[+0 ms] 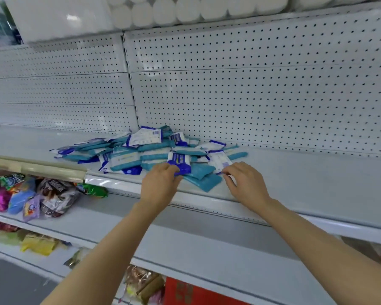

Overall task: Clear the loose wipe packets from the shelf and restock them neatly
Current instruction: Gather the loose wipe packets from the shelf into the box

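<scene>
Loose wipe packets (150, 150) piled on white shelf (295, 179) by pegboard (251, 84). L hand (160, 183) grips a blue packet (179, 164); R hand (243, 181) pinches a white packet (219, 162).

wipe packets (150, 150) heaped on shelf (306, 179), pegboard (251, 84) behind

A jumbled pile of wipe packets (154, 150) fills the middle of the white shelf (306, 183), reaching back to the pegboard wall (251, 89). Bare shelf lies open to either side. Stacked tissue rolls (185, 12) overhang above.
</scene>
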A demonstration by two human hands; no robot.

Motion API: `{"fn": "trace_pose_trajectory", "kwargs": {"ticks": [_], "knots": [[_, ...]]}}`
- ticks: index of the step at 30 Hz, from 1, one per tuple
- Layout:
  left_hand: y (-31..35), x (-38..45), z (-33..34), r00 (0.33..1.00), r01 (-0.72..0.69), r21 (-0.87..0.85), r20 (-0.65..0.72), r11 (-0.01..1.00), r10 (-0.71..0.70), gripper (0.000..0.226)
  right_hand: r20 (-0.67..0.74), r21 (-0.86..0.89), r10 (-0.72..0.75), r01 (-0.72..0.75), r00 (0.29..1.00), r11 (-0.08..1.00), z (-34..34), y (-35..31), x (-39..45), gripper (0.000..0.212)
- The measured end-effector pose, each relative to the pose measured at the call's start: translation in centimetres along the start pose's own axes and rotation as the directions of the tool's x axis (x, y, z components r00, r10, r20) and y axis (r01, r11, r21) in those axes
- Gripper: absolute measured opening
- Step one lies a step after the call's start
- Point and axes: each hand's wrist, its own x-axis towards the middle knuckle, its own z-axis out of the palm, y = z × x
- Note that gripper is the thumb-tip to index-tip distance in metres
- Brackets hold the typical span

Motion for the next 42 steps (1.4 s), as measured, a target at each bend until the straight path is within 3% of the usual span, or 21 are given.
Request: {"fn": "trace_pose_trajectory", "kwargs": {"ticks": [3,10,12,16,18,22,25,27,29,31,34,36,40,42], "knots": [[-2.0,5.2,0.9,0.996,0.081,0.028,0.034,0.996,-0.082,0.032,0.035,-0.01,0.061,-0.061,0.997,0.998,1.1,1.9,2.1,0.01],[-3.4,16.0,4.4,0.958,-0.034,0.095,0.285,0.995,0.005,0.029,0.04,-0.043,0.134,-0.133,0.99,0.99,3.7,4.5,3.6,0.015],[-3.1,18.8,5.5,0.913,-0.087,0.117,0.406,0.989,0.032,0.031,0.061,-0.058,0.164,-0.16,0.985,0.985,4.7,4.8,4.0,0.017],[-2.7,22.5,7.4,0.713,-0.206,0.138,0.7,0.969,0.052,0.053,0.122,-0.11,0.315,-0.302,0.941,0.947,6.1,6.7,5.1,0.017],[-2.9,23.6,7.9,0.696,-0.234,0.113,0.713,0.966,0.085,0.053,0.157,-0.152,0.461,-0.44,0.873,0.885,6.7,8.4,5.9,0.017],[-3.3,24.5,7.7,0.733,-0.25,-0.005,0.652,0.968,0.193,0.054,0.231,-0.248,0.657,-0.609,0.718,0.753,8.1,11.7,8.1,0.02],[-4.5,25.2,7.5,0.765,-0.178,-0.194,0.59,0.965,0.26,0.036,0.324,-0.282,0.782,-0.735,0.532,0.617,9.4,12.8,10.8,0.041],[-5.5,25.6,7.4,0.783,-0.097,-0.306,0.564,0.947,0.263,0.025,0.407,-0.396,0.81,-0.717,0.423,0.574,10.2,12.9,12.6,0.056],[-6.2,26.0,7.4,0.811,-0.016,-0.406,0.53,0.914,0.249,0.024,0.462,-0.496,0.809,-0.651,0.363,0.575,10.9,12.8,14.1,0.06],[-6.7,26.2,7.4,0.837,0.045,-0.49,0.494,0.871,0.235,0.022,0.502,-0.456,0.815,-0.711,0.29,0.535,11.3,12.9,15.1,0.059],[-7.0,26.4,7.7,0.835,0.091,-0.581,0.487,0.809,0.256,0.018,0.531,-0.244,0.825,-0.897,0.196,0.37,11.7,13.5,15.3,0.049],[-6.7,26.3,7.7,0.816,0.11,-0.655,0.489,0.748,0.308,0.016,0.43,-0.118,0.869,-0.94,0.244,0.322,11.4,13.5,14.9,0.038],[-4.7,26.2,7.2,0.827,0.151,-0.76,0.447,0.632,0.34,0.017,0.031,0.163,0.866,-0.857,0.5,0.489,8.7,12.5,15.2,0.027],[-3.4,26.2,6.9,0.838,0.139,-0.799,0.41,0.585,0.361,0.02,0.039,0.376,0.828,-0.776,0.559,0.506,7.6,10.9,16.1,0.025]]}}
